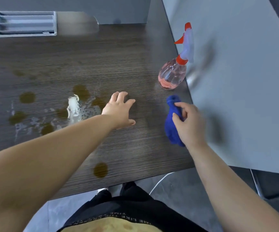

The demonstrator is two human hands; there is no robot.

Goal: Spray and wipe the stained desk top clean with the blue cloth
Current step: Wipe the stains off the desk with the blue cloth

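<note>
The dark wood-grain desk top (118, 67) carries several brown round stains, one (100, 170) near the front edge, and a white smeared patch (73, 106) with wet droplets around it. My left hand (120, 109) is spread over the desk's middle, fingers straight, holding nothing. My right hand (188, 123) grips the bunched blue cloth (172, 131) at the desk's right side. A clear spray bottle (173, 74) with pink liquid and an orange trigger stands just beyond the cloth, untouched.
A grey partition wall (235, 81) runs along the desk's right edge, close to the bottle and cloth. A grey slotted tray (26, 24) sits at the back left. The desk's front edge is near my body, with floor and a white cable below.
</note>
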